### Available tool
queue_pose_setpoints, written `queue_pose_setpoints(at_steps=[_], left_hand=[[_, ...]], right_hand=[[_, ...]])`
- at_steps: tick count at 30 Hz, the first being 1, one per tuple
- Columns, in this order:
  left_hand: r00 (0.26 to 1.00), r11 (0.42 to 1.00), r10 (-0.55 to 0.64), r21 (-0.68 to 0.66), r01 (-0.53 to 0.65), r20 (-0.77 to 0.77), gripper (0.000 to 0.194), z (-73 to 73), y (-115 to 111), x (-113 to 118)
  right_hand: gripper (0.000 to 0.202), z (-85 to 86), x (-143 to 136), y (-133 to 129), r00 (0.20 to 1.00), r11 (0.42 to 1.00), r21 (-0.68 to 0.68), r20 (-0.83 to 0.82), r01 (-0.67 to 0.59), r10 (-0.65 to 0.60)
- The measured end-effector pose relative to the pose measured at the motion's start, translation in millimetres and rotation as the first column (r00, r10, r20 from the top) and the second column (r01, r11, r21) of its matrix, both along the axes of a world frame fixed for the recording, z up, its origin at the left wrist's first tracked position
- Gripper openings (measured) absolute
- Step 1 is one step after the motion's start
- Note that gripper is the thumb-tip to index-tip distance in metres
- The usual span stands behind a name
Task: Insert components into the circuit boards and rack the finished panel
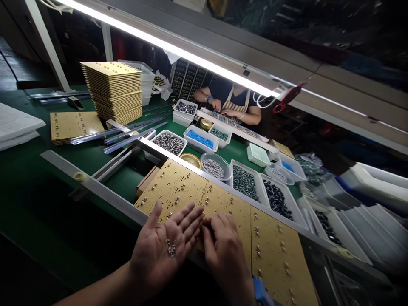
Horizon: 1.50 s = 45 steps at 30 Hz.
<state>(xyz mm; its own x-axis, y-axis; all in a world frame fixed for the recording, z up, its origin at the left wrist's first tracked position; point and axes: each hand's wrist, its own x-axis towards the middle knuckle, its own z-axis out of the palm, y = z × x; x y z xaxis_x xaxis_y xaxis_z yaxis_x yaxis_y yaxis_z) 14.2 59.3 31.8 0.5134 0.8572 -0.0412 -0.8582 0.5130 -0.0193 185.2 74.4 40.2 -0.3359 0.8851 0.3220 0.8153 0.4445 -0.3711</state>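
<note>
Palm up, my left hand point(167, 244) lies flat with its fingers stretched out, and several small silvery parts point(171, 247) rest on the palm. My right hand point(223, 244) is beside its fingertips, thumb and forefinger pinched over the board; what they hold is hidden. Both hands are at the near edge of a row of tan boards point(228, 204) with slots and pairs of shiny round parts. The boards sit in a metal rail frame point(105, 193). A blue band point(262, 291) is at my right wrist.
Behind the rail stand trays of dark parts point(278, 199), green parts point(245, 182), blue parts point(199, 139) and metal pins point(168, 143). Stacked tan boards point(111, 91) are at the left. Across the table a person point(236, 100) works at another row. Red scissors point(287, 98) hang at the right.
</note>
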Motion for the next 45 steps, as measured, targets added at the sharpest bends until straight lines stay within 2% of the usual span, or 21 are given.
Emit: queue_pose_setpoints(at_steps=[8, 11, 14, 16, 18, 23, 26, 34, 40, 45], left_hand=[[1.0, 1.0, 0.001, 0.024, -0.001, 0.0, 0.085, -0.8, 0, -1], [1.0, 0.999, -0.005, 0.046, 0.005, 0.009, 0.085, -1.4, 0, -1], [1.0, 1.0, 0.006, 0.029, -0.007, 0.012, 0.085, 0.4, 0, -1], [1.0, 1.0, 0.02, 0.016, -0.02, 0.014, 0.084, 2.1, 0, 0], [1.0, 1.0, 0.026, 0.01, -0.026, 0.015, 0.083, 3.1, 1, 0], [1.0, 0.999, 0.026, 0.035, -0.026, 0.012, 0.081, 0.2, 0, 1], [1.0, 0.998, 0.025, 0.054, -0.026, 0.014, 0.079, -1.3, -2, 0], [0.999, 0.999, 0.038, -0.036, -0.037, 0.021, 0.081, 3.5, -1, 2], [0.998, 0.999, 0.041, 0.014, -0.041, 0.04, 0.081, 0.1, -1, 2], [0.997, 0.997, 0.033, 0.06, -0.037, 0.064, 0.081, -4.8, -3, 1]], right_hand=[[0.017, 11.6, 4, -4, 0.992, 0.984, 0.156, 0.106, -0.082, 0.066], [0.014, 22.3, 1, -9, 0.994, 0.979, 0.174, -0.021, -0.103, 0.108], [0.017, 32.1, -11, -16, 0.946, 0.961, 0.085, -0.171, -0.263, 0.275], [0.018, 35.5, -21, -18, 0.914, 0.935, 0.053, -0.196, -0.351, 0.355], [0.017, 35.7, -29, -17, 0.905, 0.921, 0.069, -0.171, -0.383, 0.389], [0.016, 27.9, -38, -10, 0.913, 0.919, 0.039, -0.106, -0.391, 0.393], [0.015, 25.0, -38, -8, 0.92, 0.929, 0.012, -0.138, -0.369, 0.367], [0.022, 35.8, -32, -8, 0.893, 0.925, -0.008, -0.265, -0.379, 0.364], [0.018, 29.9, -34, -9, 0.91, 0.92, 0.032, -0.139, -0.39, 0.39], [0.015, 23.4, -42, -11, 0.936, 0.94, 0.091, -0.102, -0.328, 0.336]])
